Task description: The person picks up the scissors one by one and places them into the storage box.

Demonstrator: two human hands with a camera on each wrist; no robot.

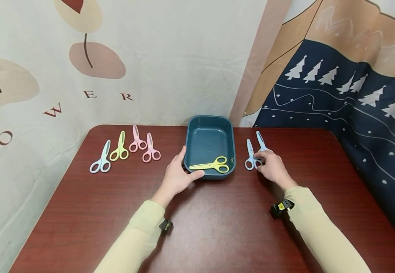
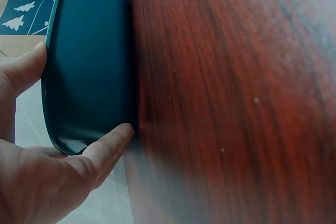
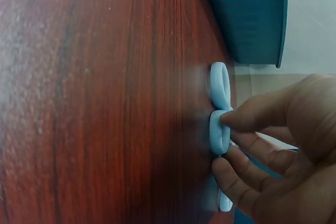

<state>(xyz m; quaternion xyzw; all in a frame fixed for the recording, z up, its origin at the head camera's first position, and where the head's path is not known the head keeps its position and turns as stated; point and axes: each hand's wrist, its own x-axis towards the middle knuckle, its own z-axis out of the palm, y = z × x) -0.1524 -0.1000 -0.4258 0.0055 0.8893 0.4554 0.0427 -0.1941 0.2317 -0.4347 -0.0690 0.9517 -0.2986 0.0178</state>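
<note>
A dark teal bin [image 1: 191, 132] stands at the table's back edge with yellow-green scissors [image 1: 209, 165] lying inside its near end. My left hand [image 1: 177, 174] spans the bin's near left corner, fingers along the side and thumb on the front wall. To the right of the bin lie two light-blue scissors, the nearer pair [image 1: 250, 149] and the farther pair [image 1: 260, 139]. My right hand [image 1: 273, 167] pinches a handle ring of the nearer pair, also seen as a light-blue ring [image 3: 215, 135] in the right wrist view. The hand partly covers the farther pair's handles.
Left of the bin lie light-blue scissors [image 1: 104, 153], yellow-green scissors [image 1: 121, 142], and two pink scissors, one farther back [image 1: 136, 133] and one nearer [image 1: 150, 143]. Printed cloth [image 1: 170, 76] hangs behind the red-brown wooden table [image 1: 217, 220].
</note>
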